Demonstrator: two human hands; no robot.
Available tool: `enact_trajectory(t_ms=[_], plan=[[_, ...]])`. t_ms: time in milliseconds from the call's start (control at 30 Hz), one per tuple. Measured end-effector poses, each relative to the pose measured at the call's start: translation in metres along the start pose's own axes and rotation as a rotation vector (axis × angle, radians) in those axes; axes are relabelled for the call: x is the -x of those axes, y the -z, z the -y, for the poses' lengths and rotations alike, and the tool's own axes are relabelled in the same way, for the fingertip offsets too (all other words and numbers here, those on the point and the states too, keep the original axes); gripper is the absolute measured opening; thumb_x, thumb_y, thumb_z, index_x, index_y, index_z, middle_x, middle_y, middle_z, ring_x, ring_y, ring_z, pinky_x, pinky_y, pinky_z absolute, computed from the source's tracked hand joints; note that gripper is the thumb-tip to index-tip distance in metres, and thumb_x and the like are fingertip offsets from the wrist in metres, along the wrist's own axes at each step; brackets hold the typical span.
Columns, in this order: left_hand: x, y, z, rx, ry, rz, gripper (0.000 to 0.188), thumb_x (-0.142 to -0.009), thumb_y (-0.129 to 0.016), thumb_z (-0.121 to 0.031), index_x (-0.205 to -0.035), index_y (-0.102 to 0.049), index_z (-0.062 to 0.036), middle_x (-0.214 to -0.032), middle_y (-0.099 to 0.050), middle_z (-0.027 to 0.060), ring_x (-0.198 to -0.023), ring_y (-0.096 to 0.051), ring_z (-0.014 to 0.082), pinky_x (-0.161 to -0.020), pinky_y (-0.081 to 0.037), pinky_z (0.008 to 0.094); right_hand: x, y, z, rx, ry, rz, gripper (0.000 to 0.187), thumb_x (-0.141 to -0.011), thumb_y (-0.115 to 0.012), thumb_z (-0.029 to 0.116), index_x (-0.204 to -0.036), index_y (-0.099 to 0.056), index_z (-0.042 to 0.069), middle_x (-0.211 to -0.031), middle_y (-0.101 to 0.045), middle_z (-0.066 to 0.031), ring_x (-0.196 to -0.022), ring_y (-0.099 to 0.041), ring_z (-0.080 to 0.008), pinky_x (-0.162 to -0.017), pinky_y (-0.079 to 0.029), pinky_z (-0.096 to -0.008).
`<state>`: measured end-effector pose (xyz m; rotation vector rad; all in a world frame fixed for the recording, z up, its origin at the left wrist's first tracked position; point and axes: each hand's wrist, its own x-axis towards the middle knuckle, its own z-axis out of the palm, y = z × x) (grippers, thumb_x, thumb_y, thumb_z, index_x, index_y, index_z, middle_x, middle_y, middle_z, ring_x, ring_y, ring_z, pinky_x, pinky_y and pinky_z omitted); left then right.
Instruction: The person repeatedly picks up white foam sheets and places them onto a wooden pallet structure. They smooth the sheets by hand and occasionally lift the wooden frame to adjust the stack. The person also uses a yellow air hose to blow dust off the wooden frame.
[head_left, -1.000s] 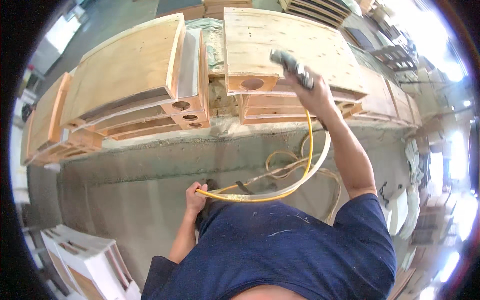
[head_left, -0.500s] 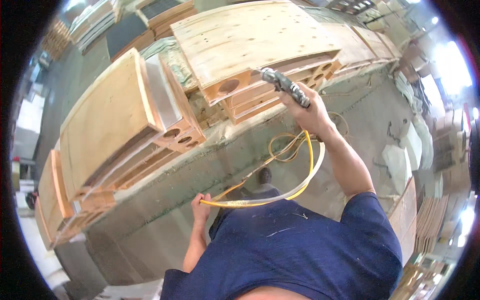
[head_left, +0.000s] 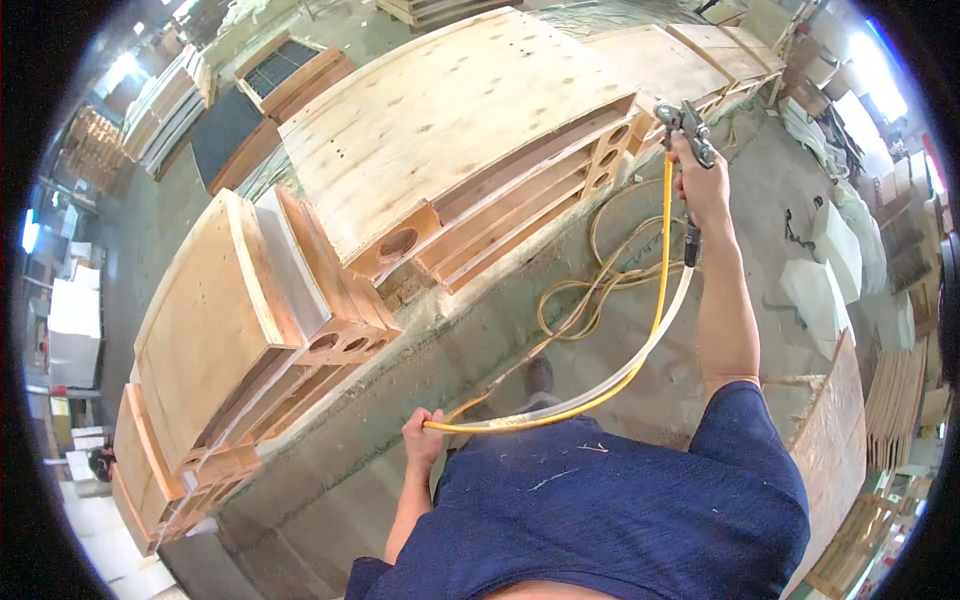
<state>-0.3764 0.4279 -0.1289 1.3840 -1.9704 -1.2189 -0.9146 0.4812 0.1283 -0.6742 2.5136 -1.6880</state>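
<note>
My right hand [head_left: 703,185], arm stretched ahead, is closed round the grip of a metal spray gun [head_left: 688,130]. The gun is just off the right end of a large plywood-topped frame [head_left: 450,110], its head toward the wood. A yellow hose [head_left: 666,240] and a whitish hose [head_left: 645,355] hang from the gun in a wide curve across my body. Low on the left, my left hand [head_left: 422,436] grips both hoses in its fist. Left of the large frame rests another plywood-covered frame [head_left: 205,320], with round holes in its end rail.
Loops of hose [head_left: 575,300] lie on the concrete floor by my foot. More wooden frames [head_left: 665,70] continue the row at far right. White foam-like pieces [head_left: 815,300] and a leaning board [head_left: 832,420] are on my right. Dark-topped stacks [head_left: 235,140] are behind the frames.
The spray gun has moved right along the large frame's edge, from its left part to past its right end. My left hand still grips the hoses. The view has turned slightly.
</note>
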Motion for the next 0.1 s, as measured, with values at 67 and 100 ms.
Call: enact_trajectory(t_ms=[67, 100], plan=[[-0.002, 0.000, -0.014, -0.035, 0.011, -0.011, 0.033, -0.083, -0.067, -0.022, -0.065, -0.047, -0.0026, -0.056, -0.044, 0.0069, -0.055, -0.040, 0.0149, -0.053, -0.039, 0.0318, -0.011, -0.006, -0.002, -0.034, -0.032, 0.012, 0.037, -0.088, -0.062, 0.039, -0.079, -0.065, 0.003, -0.057, -0.053, -0.0014, -0.051, -0.050, -0.0105, -0.050, -0.040, -0.0289], [-0.002, 0.002, -0.020, -0.053, 0.022, -0.021, 0.034, -0.083, -0.068, -0.023, -0.066, -0.047, -0.0025, -0.056, -0.045, 0.0068, -0.055, -0.040, 0.0154, -0.054, -0.039, 0.0318, -0.010, -0.010, 0.001, -0.067, -0.089, 0.035, 0.035, -0.088, -0.061, 0.038, -0.082, -0.067, 0.004, -0.056, -0.052, -0.0020, -0.051, -0.051, -0.0119, -0.052, -0.042, -0.0301]])
